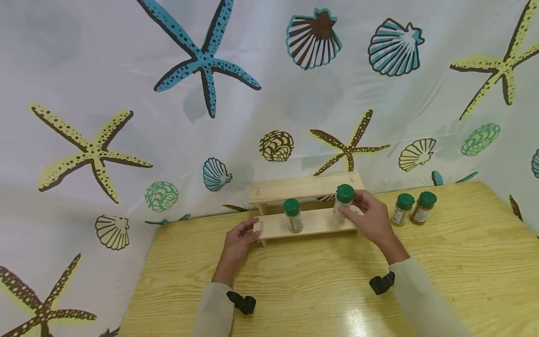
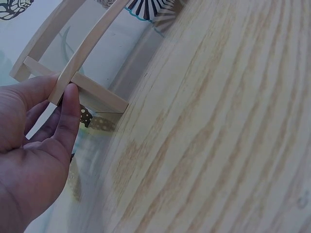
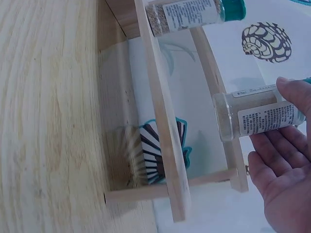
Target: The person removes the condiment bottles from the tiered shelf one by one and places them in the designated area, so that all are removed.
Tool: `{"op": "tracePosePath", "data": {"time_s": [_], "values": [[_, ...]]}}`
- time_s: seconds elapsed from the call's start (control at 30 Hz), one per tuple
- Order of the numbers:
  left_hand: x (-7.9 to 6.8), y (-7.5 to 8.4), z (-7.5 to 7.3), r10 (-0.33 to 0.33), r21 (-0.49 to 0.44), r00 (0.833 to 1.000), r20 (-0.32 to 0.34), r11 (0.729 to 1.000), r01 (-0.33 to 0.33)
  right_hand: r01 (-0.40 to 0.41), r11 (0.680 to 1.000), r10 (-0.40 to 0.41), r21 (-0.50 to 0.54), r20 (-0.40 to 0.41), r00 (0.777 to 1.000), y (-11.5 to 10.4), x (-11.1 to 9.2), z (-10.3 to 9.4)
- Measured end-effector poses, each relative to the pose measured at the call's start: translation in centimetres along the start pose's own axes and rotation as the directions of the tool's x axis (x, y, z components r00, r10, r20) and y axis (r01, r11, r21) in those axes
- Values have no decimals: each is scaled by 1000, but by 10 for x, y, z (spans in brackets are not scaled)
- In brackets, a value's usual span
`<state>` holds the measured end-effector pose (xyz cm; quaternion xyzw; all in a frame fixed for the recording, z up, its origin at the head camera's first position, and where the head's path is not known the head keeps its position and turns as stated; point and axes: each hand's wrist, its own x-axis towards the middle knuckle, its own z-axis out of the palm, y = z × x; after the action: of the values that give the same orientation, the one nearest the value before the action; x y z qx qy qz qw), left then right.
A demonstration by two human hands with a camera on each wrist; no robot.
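A two-step light wooden rack (image 1: 271,226) stands on the table against the patterned cloth. My left hand (image 1: 237,241) pinches the left end of its lower step, with thumb and fingers on either side of the board (image 2: 73,73) in the left wrist view. In my right hand (image 1: 372,217) is a spice jar (image 3: 252,112) with a green lid, gripped between thumb and fingers. It hangs over the right part of the lower step, its base apart from that board in the right wrist view. Another green-lidded spice jar (image 1: 294,217) stands upright on the lower step, left of the middle.
Two more green-lidded spice jars, one pale (image 1: 401,210) and one reddish-brown (image 1: 423,208), stand close together on the wooden table (image 1: 311,281), right of the rack. Behind everything hangs a cloth (image 1: 252,107) printed with starfish and shells. The rack's upper step (image 1: 299,187) bears no jar.
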<state>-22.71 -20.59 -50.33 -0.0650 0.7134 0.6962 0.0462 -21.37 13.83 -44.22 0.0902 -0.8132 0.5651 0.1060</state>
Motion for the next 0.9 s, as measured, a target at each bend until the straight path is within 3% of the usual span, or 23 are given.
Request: {"op": "tracePosePath", "data": {"time_s": [0.5,0.9], "values": [[0,-1,0,1,0,1000,0,1000,-1,-80,994,75,-70,-79,994,13,-23,-45],[-1,0,0,2,-10,1000,-2,1000,-2,-166,969,137,-181,-166,977,32,-44,-70]]}}
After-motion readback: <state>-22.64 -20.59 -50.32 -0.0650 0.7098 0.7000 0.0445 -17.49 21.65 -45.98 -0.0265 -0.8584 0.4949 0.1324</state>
